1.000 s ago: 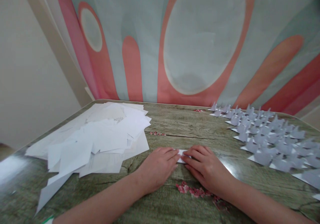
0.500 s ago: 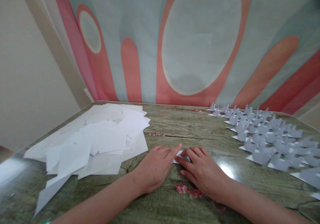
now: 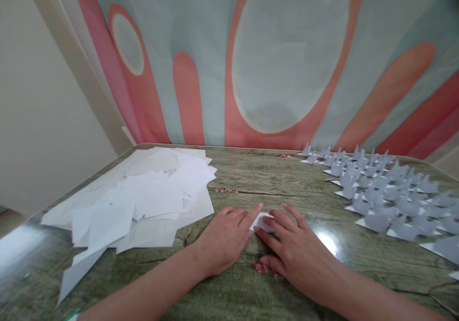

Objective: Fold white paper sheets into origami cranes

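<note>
A small folded piece of white paper [image 3: 261, 221] lies on the wooden table in front of me, partly hidden by fingers. On its left edge is my left hand [image 3: 229, 237], its index finger stretched along the paper, its thumb tip at the near corner and the other fingers bunched together. From the right, my right hand [image 3: 289, 244] rests fingertips on the paper. Its fingers are spread apart, with the thumb lower down on the tabletop beside a printed pink flower patch.
Loose white paper sheets [image 3: 150, 192] overlap in a wide heap on the left of the table [image 3: 247, 177]. Several rows of folded white paper figures [image 3: 380, 192] stand at the right. Behind the table hangs a patterned backdrop [image 3: 211, 72]. A dark line, perhaps a cord, shows at lower right.
My right hand's fingers have lifted and spread wider, and more of the folded paper shows between the hands. The left hand has barely moved.
</note>
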